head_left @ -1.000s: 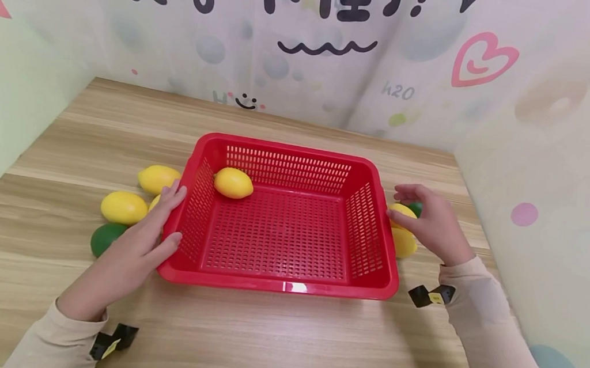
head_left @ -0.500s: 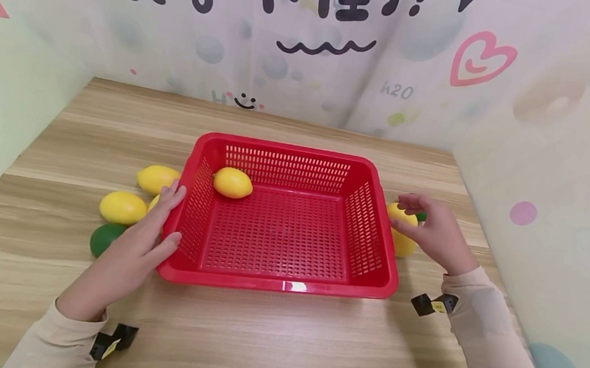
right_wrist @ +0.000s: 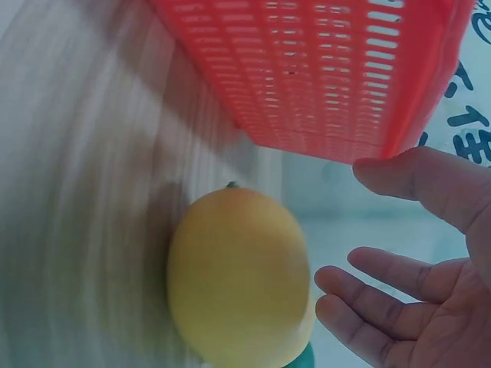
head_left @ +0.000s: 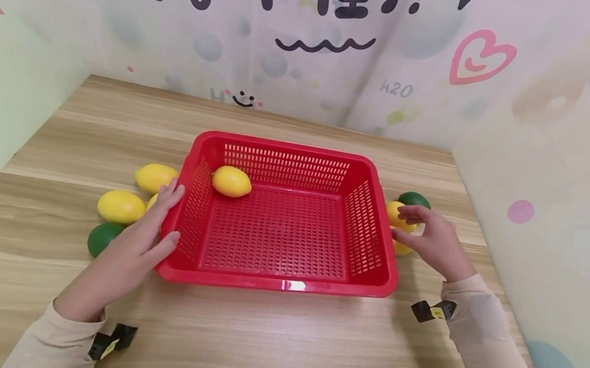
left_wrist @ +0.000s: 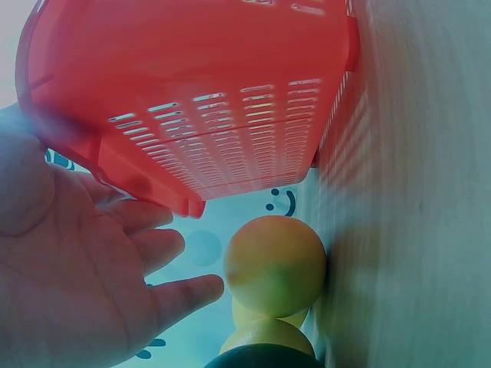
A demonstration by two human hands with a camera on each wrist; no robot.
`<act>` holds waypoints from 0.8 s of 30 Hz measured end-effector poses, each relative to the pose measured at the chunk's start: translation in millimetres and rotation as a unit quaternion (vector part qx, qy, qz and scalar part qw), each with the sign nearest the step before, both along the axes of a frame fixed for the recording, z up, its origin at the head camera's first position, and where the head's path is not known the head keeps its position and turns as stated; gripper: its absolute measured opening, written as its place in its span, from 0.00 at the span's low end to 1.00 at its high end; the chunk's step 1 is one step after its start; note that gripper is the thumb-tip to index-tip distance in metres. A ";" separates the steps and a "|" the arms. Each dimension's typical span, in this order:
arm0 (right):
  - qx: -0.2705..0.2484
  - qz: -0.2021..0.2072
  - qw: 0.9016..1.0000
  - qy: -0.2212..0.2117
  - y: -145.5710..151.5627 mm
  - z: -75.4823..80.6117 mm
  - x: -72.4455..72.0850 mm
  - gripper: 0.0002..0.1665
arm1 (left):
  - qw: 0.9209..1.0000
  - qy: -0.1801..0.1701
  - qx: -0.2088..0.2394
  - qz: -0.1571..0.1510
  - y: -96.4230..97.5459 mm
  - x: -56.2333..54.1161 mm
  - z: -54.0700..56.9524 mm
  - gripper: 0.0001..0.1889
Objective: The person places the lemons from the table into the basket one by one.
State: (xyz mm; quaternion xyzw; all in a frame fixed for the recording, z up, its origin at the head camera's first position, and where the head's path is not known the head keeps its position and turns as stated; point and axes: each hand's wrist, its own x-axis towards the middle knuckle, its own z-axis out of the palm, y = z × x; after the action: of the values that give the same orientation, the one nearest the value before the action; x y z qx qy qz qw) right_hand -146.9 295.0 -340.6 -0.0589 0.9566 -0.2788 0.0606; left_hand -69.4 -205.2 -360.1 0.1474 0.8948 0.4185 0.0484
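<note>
A red plastic basket point(head_left: 276, 285) with slotted walls stands mid-table, one lemon point(head_left: 231, 181) inside at its back left. My left hand point(head_left: 128, 254) rests against the basket's left rim with its fingers extended; the left wrist view shows its palm and straight fingers. Lemons point(head_left: 121, 207) and a dark green fruit point(head_left: 103, 239) lie outside on that side, partly behind the hand. My right hand point(head_left: 438, 244) hovers beside the basket's right wall, fingers loosely bent around nothing. Close to its fingertips are a lemon point(right_wrist: 239, 276) and another lemon point(head_left: 394, 210), with a green fruit point(head_left: 415, 200) behind.
The wood-grain table point(head_left: 261, 343) extends in front of the basket and behind it. A printed backdrop point(head_left: 303, 80) rises at the table's back edge, and pale walls stand on both sides. Black wrist cameras point(head_left: 433, 311) are strapped to both sleeves.
My right hand has drawn slightly rightward and down from the basket's right rim, uncovering more of the green fruit. The left hand, basket and inside lemon hold their places.
</note>
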 end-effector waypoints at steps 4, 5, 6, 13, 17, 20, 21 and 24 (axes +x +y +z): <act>0.002 -0.002 1.000 -0.002 2.8 -6.4 2.2 0.32 | 1.000 0.001 0.002 0.000 -0.4 0.4 0.2 0.41; 0.001 -0.003 1.000 -0.003 3.8 -7.8 3.0 0.32 | 1.000 0.001 0.003 0.000 -0.4 0.5 0.2 0.40; 0.000 -0.004 1.000 -0.005 4.8 -9.1 4.0 0.33 | 1.000 0.001 0.003 0.000 -0.4 0.6 0.1 0.40; -0.008 -0.017 1.000 -0.008 12.0 -17.9 10.4 0.36 | 1.000 -0.006 0.004 0.003 -1.0 0.8 0.8 0.41; -0.012 -0.036 0.999 -0.008 13.7 -22.4 13.8 0.38 | 1.000 -0.004 0.003 0.002 -1.2 0.6 0.2 0.41; -0.016 -0.052 0.999 -0.008 14.5 -26.1 15.7 0.39 | 1.000 -0.003 0.003 0.000 -0.9 0.3 -0.2 0.40; -0.017 -0.056 0.998 -0.006 14.5 -27.4 16.2 0.38 | 1.000 -0.002 0.004 0.000 -0.8 0.2 -0.3 0.40; -0.021 -0.063 0.998 0.007 14.3 -32.7 17.2 0.37 | 1.000 -0.002 0.003 0.002 -0.6 0.3 -0.3 0.40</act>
State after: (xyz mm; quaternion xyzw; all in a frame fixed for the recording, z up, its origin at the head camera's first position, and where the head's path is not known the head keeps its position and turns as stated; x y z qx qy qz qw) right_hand -129.7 309.3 -373.3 -0.0018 0.9528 -0.3017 0.0353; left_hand -69.1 -205.9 -360.4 0.1449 0.8937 0.4217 0.0490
